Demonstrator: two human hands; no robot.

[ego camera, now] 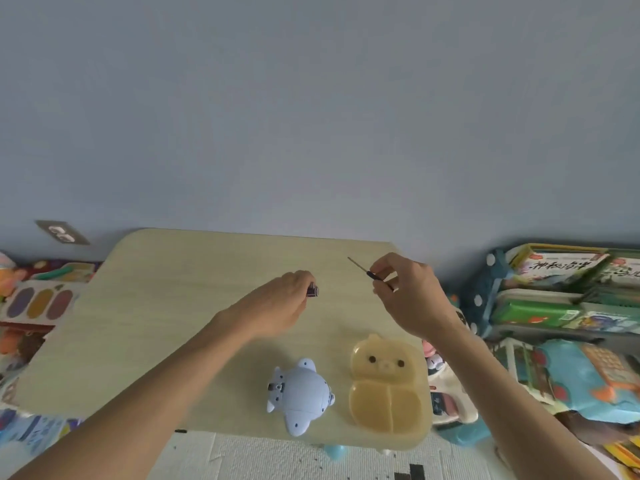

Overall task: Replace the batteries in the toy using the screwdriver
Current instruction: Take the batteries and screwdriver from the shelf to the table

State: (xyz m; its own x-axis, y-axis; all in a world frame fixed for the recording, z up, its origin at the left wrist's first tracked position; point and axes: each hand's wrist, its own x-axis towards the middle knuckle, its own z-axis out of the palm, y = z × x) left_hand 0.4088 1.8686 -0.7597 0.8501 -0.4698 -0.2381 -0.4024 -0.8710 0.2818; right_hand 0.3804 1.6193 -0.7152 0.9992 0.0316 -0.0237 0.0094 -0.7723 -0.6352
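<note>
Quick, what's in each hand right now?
Left hand: closed on a small dark thing, maybe batteries; too small to be sure.
Right hand: pinching the screwdriver, tip pointing up and away.

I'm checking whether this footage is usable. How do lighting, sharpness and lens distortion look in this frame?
Head view: soft, even light with no glare on the table; wide-angle bending curves its edges; the blue toy reads fairly clearly, but the small item in the left hand and the screwdriver are slightly blurred.
</note>
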